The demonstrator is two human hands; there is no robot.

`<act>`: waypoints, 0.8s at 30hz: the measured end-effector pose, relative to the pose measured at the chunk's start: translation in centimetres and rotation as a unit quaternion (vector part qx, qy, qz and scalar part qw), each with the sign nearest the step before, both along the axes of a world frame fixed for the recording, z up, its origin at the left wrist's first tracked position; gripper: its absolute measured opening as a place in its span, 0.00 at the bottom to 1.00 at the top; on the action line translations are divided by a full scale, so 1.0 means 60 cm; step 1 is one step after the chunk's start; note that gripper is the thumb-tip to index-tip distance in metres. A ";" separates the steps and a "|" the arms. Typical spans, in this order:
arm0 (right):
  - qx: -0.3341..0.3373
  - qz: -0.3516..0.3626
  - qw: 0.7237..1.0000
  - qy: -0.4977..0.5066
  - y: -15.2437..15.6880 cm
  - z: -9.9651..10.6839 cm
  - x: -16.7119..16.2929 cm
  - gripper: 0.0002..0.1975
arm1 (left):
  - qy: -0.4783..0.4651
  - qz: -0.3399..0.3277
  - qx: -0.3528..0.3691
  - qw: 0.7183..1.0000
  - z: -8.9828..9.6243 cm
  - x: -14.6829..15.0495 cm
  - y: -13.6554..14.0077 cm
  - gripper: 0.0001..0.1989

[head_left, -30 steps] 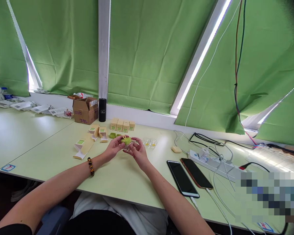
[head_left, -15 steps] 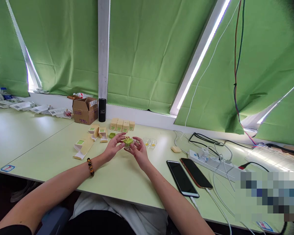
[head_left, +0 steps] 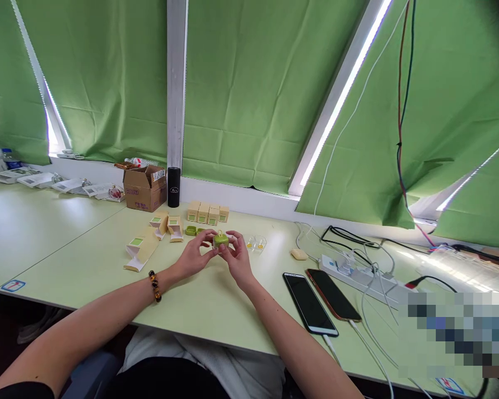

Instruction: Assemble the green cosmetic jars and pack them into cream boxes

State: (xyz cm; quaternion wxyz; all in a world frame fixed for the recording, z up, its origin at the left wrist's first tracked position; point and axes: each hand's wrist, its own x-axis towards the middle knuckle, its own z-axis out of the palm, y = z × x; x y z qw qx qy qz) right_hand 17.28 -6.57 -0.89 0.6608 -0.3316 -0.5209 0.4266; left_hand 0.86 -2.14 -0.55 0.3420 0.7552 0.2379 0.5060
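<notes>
The left hand's (head_left: 194, 257) and right hand's (head_left: 238, 261) fingers clamp a green-lidded container (head_left: 220, 239) between them, over the pale table (head_left: 208, 310); green curtains (head_left: 249, 100) hang behind.

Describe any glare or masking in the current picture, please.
Head view: daylight glares through gaps beside the green curtains; pale reflections lie on the tabletop; a pixelated patch hides part of the lower right; the green lid is too small for detail.

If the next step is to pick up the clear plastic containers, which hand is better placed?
Probably the right hand: it is close to the clear plastic containers, while the left hand is farther, across the green-lidded container. Both hands hold that one, so the right should release first.
</notes>
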 end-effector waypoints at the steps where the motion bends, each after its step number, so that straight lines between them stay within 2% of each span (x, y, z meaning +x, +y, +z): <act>1: 0.002 0.001 1.000 -0.004 0.000 0.000 -0.001 0.24 | -0.009 -0.006 -0.010 1.000 -0.001 0.000 0.002 0.21; 8: -0.005 0.019 1.000 -0.010 -0.001 0.001 0.005 0.22 | -0.051 -0.072 -0.092 0.992 -0.009 0.000 0.023 0.23; 12: -0.005 0.008 1.000 -0.022 0.001 0.002 0.010 0.20 | -0.055 -0.079 -0.101 0.990 -0.011 -0.001 0.027 0.23; 15: 0.005 0.007 0.999 -0.044 0.002 0.000 0.012 0.21 | -0.056 -0.065 -0.095 0.992 -0.009 -0.001 0.025 0.23; 20: 0.016 -0.008 0.992 -0.123 0.002 -0.011 0.006 0.33 | -0.036 -0.004 -0.067 0.997 -0.010 -0.003 0.024 0.22; 24: 0.031 -0.037 0.987 -0.152 0.005 -0.021 0.000 0.33 | -0.025 0.020 -0.045 0.998 -0.014 -0.002 0.026 0.23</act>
